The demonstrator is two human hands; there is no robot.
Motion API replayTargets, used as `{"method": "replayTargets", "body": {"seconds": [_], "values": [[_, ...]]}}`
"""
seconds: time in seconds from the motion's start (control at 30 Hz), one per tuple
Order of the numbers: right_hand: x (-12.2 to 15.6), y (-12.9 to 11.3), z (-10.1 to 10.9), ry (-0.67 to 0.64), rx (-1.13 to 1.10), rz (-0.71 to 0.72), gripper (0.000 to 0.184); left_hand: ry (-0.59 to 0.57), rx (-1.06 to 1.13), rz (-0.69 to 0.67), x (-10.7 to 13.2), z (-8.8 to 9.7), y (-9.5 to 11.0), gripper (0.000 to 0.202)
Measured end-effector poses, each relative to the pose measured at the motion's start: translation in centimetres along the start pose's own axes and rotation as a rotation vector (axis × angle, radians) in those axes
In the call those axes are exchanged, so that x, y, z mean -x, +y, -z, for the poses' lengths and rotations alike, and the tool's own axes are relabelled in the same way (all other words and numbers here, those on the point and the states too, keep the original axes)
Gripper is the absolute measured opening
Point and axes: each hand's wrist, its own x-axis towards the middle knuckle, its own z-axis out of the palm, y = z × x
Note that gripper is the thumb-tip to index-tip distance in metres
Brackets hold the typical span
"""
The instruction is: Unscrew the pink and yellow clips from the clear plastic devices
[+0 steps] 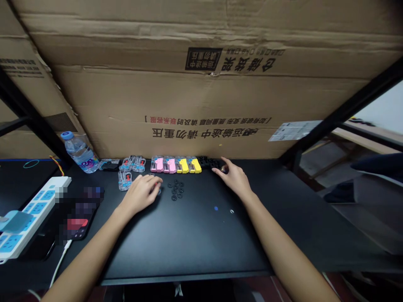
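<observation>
My left hand (141,191) lies on the black table (189,235) with its fingers curled over a small clear part that is mostly hidden. Just right of it is a cluster of several small black rings (175,189). My right hand (232,176) reaches to the back of the table, its fingertips pinched on a small dark piece next to a pile of black parts (208,161). Along the back edge stand pink parts (163,165) and yellow parts (189,165) in a row. Clear plastic parts (130,167) lie to their left.
A water bottle (80,153) stands at the back left. A white power strip (28,214) and a phone (78,216) on a cable lie at the left. A large cardboard sheet (204,96) walls off the back. A small blue dot (215,208) lies mid-table.
</observation>
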Motion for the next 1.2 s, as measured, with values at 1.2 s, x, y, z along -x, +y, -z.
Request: {"method": "replayTargets", "body": {"seconds": [1.2], "values": [[5.9, -10.1, 0.0, -0.147, -0.162, 0.595, 0.034, 0.087, -0.209, 0.071, -0.3, -0.9, -1.5, 0.041]]}}
